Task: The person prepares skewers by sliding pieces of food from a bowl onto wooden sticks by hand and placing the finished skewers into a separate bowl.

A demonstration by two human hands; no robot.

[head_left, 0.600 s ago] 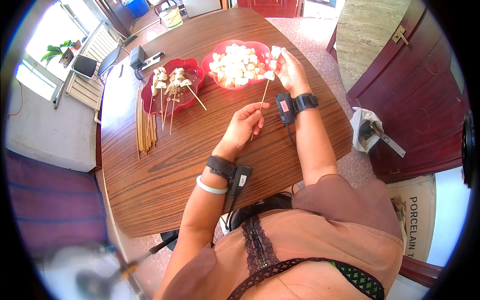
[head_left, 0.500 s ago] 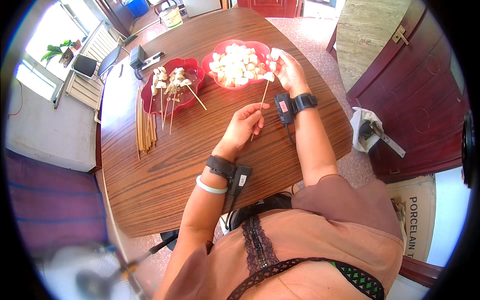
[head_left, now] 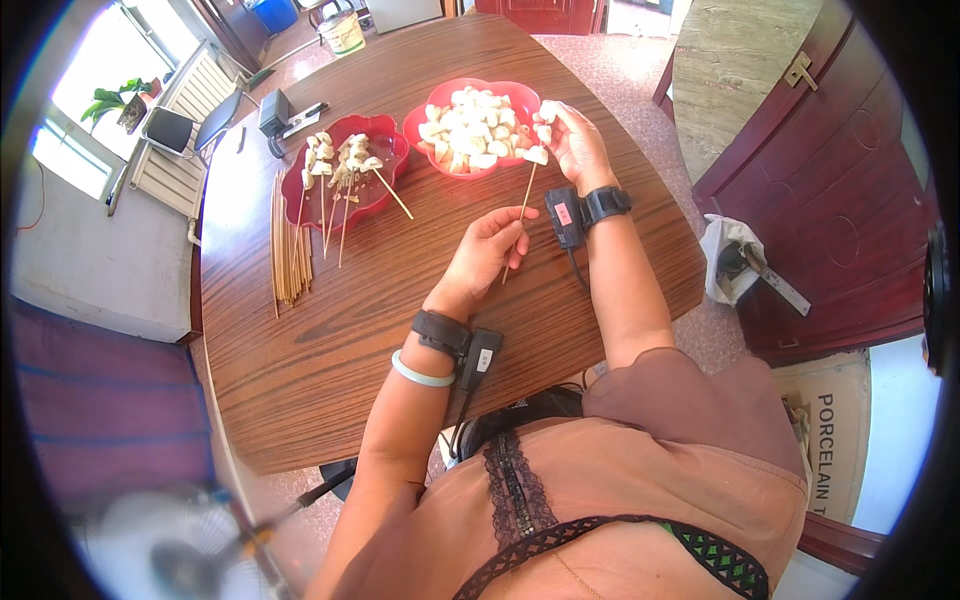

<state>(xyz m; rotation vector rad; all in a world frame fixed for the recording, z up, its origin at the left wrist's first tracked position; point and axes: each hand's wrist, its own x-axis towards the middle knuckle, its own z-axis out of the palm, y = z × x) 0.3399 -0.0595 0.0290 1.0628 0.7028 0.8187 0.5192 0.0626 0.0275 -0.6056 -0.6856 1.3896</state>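
A thin wooden skewer (head_left: 529, 190) slants up from my left hand (head_left: 485, 252), whose thumb and fingers pinch its lower part. Near the skewer's top sits a pale cut piece of food (head_left: 537, 155). At the tip, my right hand (head_left: 580, 150) closes its fingers round another whitish piece (head_left: 549, 110); how far that one is on the stick I cannot tell. Just left of my right hand stands a pink-red scalloped bowl (head_left: 412, 128) heaped with similar pale chunks (head_left: 478, 130). The kind of food is not clear.
Farther left, a darker red bowl (head_left: 383, 192) holds several loaded skewers, their sticks jutting over its rim. Beside it lies a bundle of bare skewers (head_left: 290, 255). A black device (head_left: 275, 113) sits behind on the wooden table (head_left: 400, 330). A fan (head_left: 185, 560) blurs at lower left.
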